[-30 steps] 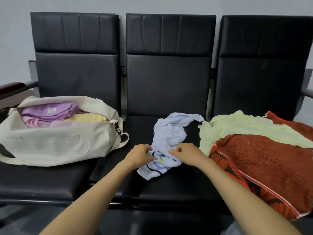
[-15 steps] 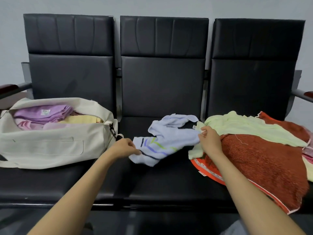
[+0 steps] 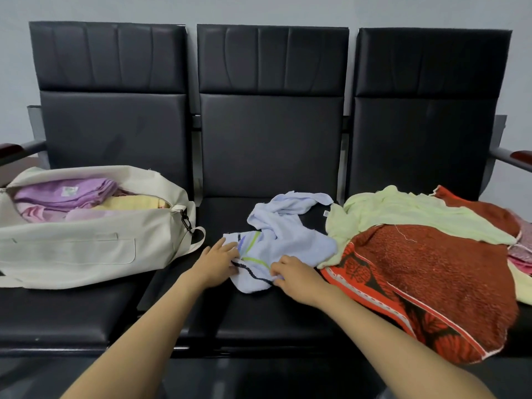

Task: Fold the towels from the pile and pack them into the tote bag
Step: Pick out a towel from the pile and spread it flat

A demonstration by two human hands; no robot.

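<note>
A crumpled light blue towel (image 3: pixel 283 234) with green and dark stripes lies on the middle seat. My left hand (image 3: pixel 214 262) holds its near left edge, fingers on the striped end. My right hand (image 3: pixel 296 276) pinches the near edge a little to the right. The cream tote bag (image 3: pixel 86 249) lies open on the left seat, with folded purple, pink and yellow towels inside. The pile on the right seat has a pale green towel (image 3: pixel 403 211) lying over a large red patterned towel (image 3: pixel 426 280).
Three joined black padded seats (image 3: pixel 270 315) with tall backs stand against a grey wall. Armrests stick out at the far left (image 3: pixel 17 152) and far right (image 3: pixel 515 158). More pink and yellow cloth (image 3: pixel 522 254) shows at the right edge.
My right hand came back from the towel's far right corner to its near edge. My left hand shifted right along the striped end. The towel bunched up again.
</note>
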